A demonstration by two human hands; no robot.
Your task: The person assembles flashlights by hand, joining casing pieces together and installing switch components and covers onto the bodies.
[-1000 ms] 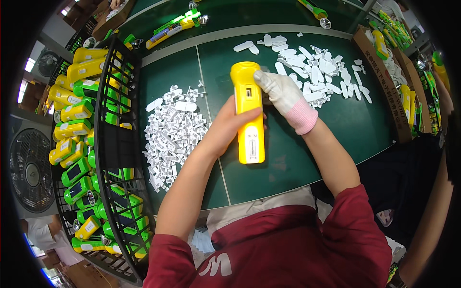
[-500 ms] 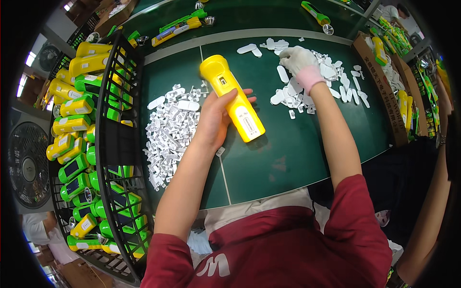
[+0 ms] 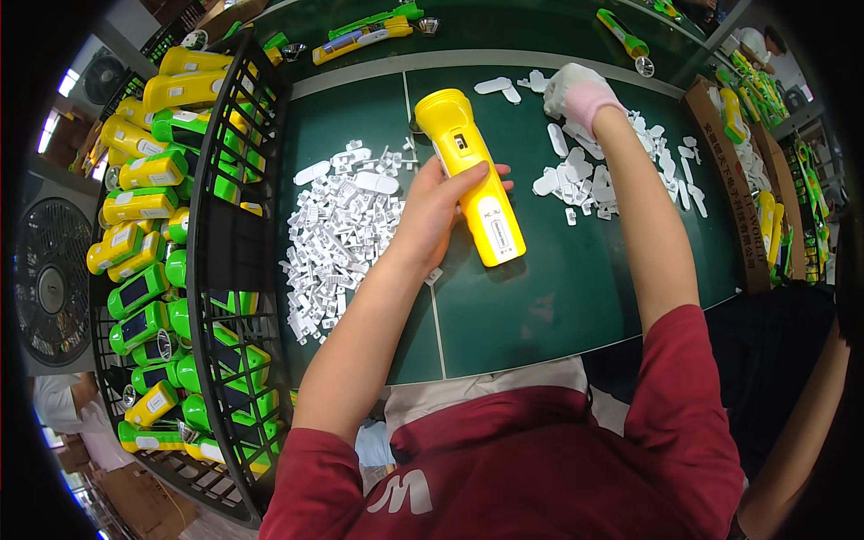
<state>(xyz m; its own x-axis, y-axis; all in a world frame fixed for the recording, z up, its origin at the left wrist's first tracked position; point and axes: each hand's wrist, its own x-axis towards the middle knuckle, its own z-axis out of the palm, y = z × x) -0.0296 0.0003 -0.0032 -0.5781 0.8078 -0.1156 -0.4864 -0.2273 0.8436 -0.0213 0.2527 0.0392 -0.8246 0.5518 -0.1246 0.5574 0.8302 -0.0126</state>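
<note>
My bare left hand [image 3: 438, 209] is wrapped round a yellow flashlight body [image 3: 474, 180], tilted with its wide head away from me. A small slot with a dark opening faces up near the head, and a white label sits toward the tail. My right hand [image 3: 580, 93], in a white glove with a pink cuff, is at the far edge of a pile of flat white plastic pieces [image 3: 589, 184]. Its fingers curl down together, and whatever is in them is hidden. Left of the flashlight body lies a heap of small white plastic parts [image 3: 337, 238].
A black crate [image 3: 211, 270] full of yellow and green flashlights stands at the left. Cardboard boxes [image 3: 733, 171] edge the green table [image 3: 540, 306] at the right. Flashlights [image 3: 364, 38] lie on the raised far ledge. Another person's arm [image 3: 805, 423] shows at lower right.
The view has shifted, so most of the scene sits further right. My left hand still grips the flashlight body; my right hand remains at the flat white pieces, fingers curled.
</note>
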